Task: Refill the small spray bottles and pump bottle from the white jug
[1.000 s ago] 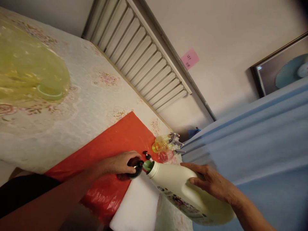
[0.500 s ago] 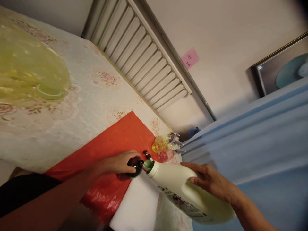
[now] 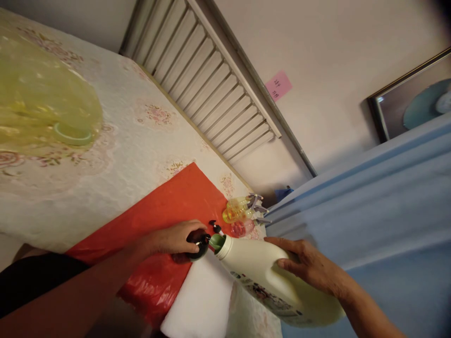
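Both hands work at one spot low in the head view. The left hand [image 3: 175,239] is curled around a small dark bottle [image 3: 198,246], fingers wrapped over its top, holding it upright on a red plastic bag [image 3: 165,206]. The right hand [image 3: 306,265] grips the handle side of a large cream detergent jug [image 3: 278,284], fingers closed over its upper shoulder. That jug is tipped well over, its green-rimmed open mouth [image 3: 217,242] just beside the dark bottle's neck, nearly touching; whether liquid is running cannot be told. Just behind the jug's mouth lies a small black pump cap [image 3: 215,227]. Near it, at the bag's far corner, lie small spray bottles [image 3: 239,216], yellow and pink, with grey trigger heads. A white cloth [image 3: 204,300] lies under the jug, partly over the bag. All this rests on a floral-patterned surface [image 3: 134,141], where a translucent yellow bag [image 3: 42,108] sits well apart at the left. A louvred panel [image 3: 207,80] leans on the wall behind, a pink note [image 3: 278,86] beside it, and blue fabric [image 3: 369,202] fills the right.
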`<state>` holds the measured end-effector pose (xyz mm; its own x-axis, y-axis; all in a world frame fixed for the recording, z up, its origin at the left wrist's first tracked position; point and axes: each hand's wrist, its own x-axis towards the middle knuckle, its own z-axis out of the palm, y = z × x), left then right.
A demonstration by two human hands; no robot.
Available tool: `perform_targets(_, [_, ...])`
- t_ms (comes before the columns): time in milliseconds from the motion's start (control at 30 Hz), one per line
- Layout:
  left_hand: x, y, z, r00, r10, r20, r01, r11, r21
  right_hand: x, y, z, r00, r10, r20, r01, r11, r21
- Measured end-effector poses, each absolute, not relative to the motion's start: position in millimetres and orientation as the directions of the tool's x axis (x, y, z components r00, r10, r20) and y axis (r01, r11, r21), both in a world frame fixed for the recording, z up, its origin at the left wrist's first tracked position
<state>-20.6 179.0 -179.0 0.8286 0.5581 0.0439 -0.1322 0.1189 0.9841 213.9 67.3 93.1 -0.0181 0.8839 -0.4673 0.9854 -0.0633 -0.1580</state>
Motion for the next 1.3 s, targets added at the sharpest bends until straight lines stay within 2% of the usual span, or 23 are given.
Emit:
perform_targets(533, [-19.6,179.2,-178.4,0.823,0.566,0.036,-0.128,0.124,0.984,207.9,67.8,94.9,-0.003,0.886,-0.463,0.992,-0.056,-0.112])
perform_targets(1300, [-18.1,180.4,-181.7,0.817,0.575,0.049,-0.125,0.093,0.988,206.5,67.1,97.0,-0.032,0.886,-0.463,0.993,-0.024,-0.115])
